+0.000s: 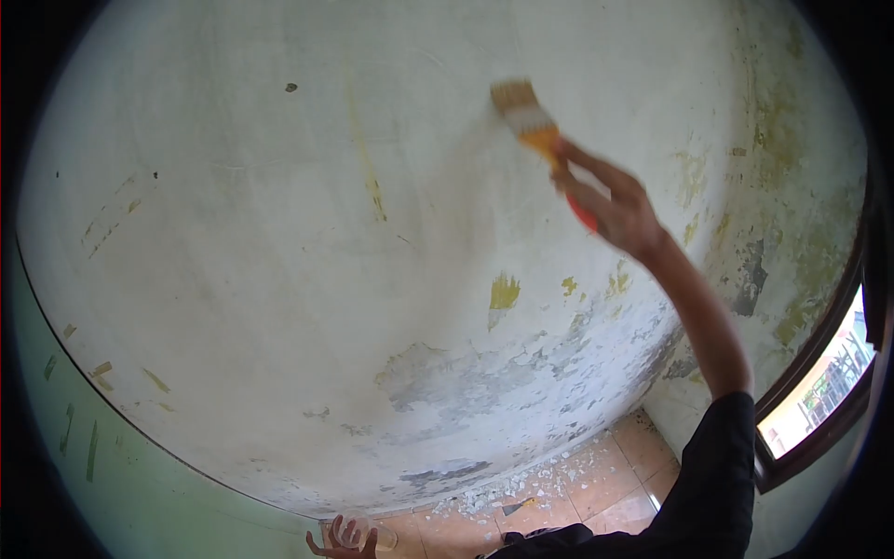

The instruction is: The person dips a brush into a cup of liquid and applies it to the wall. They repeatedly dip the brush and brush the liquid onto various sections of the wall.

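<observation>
Raised at the upper right of the head view, my right hand (612, 198) is closed around the handle of a paintbrush (529, 116). The brush has light bristles, a pale metal band and a yellow and red handle. Its bristles point up and left, at or near the pale, stained wall (279, 279); contact is hard to tell. My left hand (349, 540) is low at the bottom edge, fingers apart and curled, beside a clear, rounded object (384, 538) on the floor. No object shows between its fingers.
White paint flakes (507, 489) lie along the wall's foot on the tiled floor (596, 475), near a scraper (518, 506). A dark-framed window (824, 377) is at the right. Green wall (121, 475) borders the lower left.
</observation>
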`<state>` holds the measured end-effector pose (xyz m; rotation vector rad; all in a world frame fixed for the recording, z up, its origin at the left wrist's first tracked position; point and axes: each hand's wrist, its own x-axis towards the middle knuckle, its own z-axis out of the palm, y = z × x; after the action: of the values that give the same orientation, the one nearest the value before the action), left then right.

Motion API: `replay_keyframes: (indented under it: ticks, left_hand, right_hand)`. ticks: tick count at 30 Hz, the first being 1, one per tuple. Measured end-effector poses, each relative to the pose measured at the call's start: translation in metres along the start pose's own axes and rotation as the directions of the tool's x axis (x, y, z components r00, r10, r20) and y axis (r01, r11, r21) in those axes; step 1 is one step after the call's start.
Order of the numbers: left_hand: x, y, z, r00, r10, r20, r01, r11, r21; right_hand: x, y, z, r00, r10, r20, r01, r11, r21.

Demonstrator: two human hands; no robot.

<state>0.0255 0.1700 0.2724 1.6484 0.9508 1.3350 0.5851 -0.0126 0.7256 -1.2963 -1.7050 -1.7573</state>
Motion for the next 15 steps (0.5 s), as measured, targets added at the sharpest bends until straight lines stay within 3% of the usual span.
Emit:
replay_keyframes:
  ticks: [1, 5, 7, 8, 10, 11, 12, 13, 14, 15]
  left_hand:
    - [-0.001, -0.001, 0.003, 0.999, -0.013, -0.034, 0.009, 0.994, -0.110]
    - [0.002, 0.028, 0.015, 0.995, -0.080, -0.050, 0.070, 0.981, -0.178]
    - [0.002, 0.033, 0.018, 0.956, -0.279, -0.087, 0.240, 0.918, -0.315]
    - [0.001, 0.032, 0.021, 0.955, -0.285, -0.080, 0.247, 0.917, -0.312]
    - [-0.001, 0.027, 0.024, 0.984, -0.172, -0.043, 0.154, 0.951, -0.269]
    - [-0.002, 0.029, 0.026, 0.984, -0.178, -0.024, 0.165, 0.951, -0.259]
    - [-0.001, 0.032, 0.030, 0.962, -0.269, -0.040, 0.236, 0.898, -0.373]
    - [0.001, 0.036, 0.034, 0.932, -0.359, -0.047, 0.294, 0.825, -0.483]
    - [0.000, 0.041, 0.039, 0.933, -0.359, -0.034, 0.301, 0.826, -0.476]
    - [-0.004, 0.047, 0.046, 0.968, -0.244, -0.053, 0.207, 0.903, -0.377]
  right_hand:
    - [-0.027, -0.014, 0.001, 1.000, 0.000, 0.010, -0.001, 0.999, 0.044]
    - [-0.076, -0.057, -0.033, 0.985, 0.099, 0.140, -0.124, 0.976, 0.179]
    - [-0.074, -0.062, -0.057, 0.865, 0.315, 0.391, -0.451, 0.830, 0.327]
    - [-0.064, -0.055, -0.068, 0.860, 0.318, 0.399, -0.456, 0.829, 0.323]
    - [-0.035, -0.025, -0.079, 0.691, 0.343, 0.636, -0.663, 0.651, 0.369]
    - [-0.029, -0.007, -0.075, 0.696, 0.331, 0.638, -0.641, 0.686, 0.344]
    - [-0.021, 0.013, -0.069, 0.701, 0.318, 0.638, -0.617, 0.720, 0.319]
    - [0.000, 0.029, -0.071, 0.612, 0.395, 0.685, -0.682, 0.702, 0.205]
    - [0.001, 0.060, -0.056, 0.721, 0.348, 0.600, -0.670, 0.570, 0.475]
    - [0.020, 0.080, -0.056, 0.700, 0.359, 0.617, -0.694, 0.544, 0.471]
